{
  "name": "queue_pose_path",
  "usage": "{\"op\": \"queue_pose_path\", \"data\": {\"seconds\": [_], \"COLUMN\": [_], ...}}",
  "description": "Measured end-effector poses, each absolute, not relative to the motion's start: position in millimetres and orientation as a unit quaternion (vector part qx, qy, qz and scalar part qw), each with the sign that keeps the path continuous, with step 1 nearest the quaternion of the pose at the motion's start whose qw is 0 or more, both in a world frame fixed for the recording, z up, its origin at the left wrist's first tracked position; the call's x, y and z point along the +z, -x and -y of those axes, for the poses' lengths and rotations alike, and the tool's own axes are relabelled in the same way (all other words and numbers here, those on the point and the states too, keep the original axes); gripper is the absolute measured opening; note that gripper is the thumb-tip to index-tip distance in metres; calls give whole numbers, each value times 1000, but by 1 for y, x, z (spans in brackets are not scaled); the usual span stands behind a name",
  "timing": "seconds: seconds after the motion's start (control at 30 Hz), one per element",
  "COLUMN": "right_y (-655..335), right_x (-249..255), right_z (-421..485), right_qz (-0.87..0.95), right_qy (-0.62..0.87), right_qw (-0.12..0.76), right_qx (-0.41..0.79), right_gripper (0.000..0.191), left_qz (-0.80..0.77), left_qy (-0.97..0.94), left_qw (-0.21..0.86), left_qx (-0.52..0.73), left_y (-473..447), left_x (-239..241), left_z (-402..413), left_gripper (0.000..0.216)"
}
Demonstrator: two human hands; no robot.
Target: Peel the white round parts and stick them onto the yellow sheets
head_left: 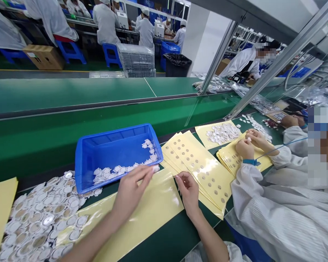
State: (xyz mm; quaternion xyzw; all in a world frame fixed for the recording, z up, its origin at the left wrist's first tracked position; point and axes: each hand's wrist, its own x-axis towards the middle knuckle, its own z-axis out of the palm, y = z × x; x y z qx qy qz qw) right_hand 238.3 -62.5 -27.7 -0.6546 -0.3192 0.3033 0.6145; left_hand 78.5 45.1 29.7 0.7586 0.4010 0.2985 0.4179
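My left hand (133, 187) is closed in a pinch on a small white piece (155, 168), above the front right corner of the blue bin. My right hand (188, 191) has thumb and fingertips pressed together; whatever is between them is too small to make out. Beneath my hands lies a glossy yellow sheet (142, 214), its right edge near my right fingertips. White scalloped pieces lie inside the blue bin (83, 160). A heap of flat round white-rimmed pieces (38, 214) spreads at the left, partly over the sheet. Right of my hand, yellow sheets (205, 163) carry rows of grey discs.
At my right a co-worker in a white coat (278, 189) handles a small white piece over another yellow sheet stack (229, 160). Behind it is a sheet with piled white pieces (222, 133). A green divider (43, 142) and metal posts (218, 58) stand beyond. More yellow sheets (0, 211) lie far left.
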Motion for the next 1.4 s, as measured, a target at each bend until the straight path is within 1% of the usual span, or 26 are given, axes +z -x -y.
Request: {"op": "queue_pose_path", "data": {"seconds": [0.13,0.23,0.33,0.5,0.67,0.87,1.4], "right_y": [-219,-199,-185,-183,-185,-185,-185], "right_x": [-18,-19,-25,-31,-30,-31,-34], "right_z": [53,44,40,39,39,39,38], "right_qz": [296,284,282,281,277,287,279], "right_qy": [592,545,523,524,518,530,535], "right_qw": [617,610,602,594,597,579,578], "right_qx": [426,500,534,542,546,549,549], "right_gripper": [30,34,36,34,32,30,31], "left_qz": [-466,-508,-518,-504,-497,-498,-493], "left_qy": [-627,-535,-483,-456,-455,-456,-463], "left_qw": [538,580,605,633,644,641,639], "left_qx": [317,346,365,370,362,365,366], "left_y": [-64,-60,-59,-58,-57,-57,-57], "left_x": [-3,-24,-30,-29,-32,-33,-34], "left_z": [5,10,7,9,10,11,12], "left_gripper": [45,48,48,55,50,43,36]}}
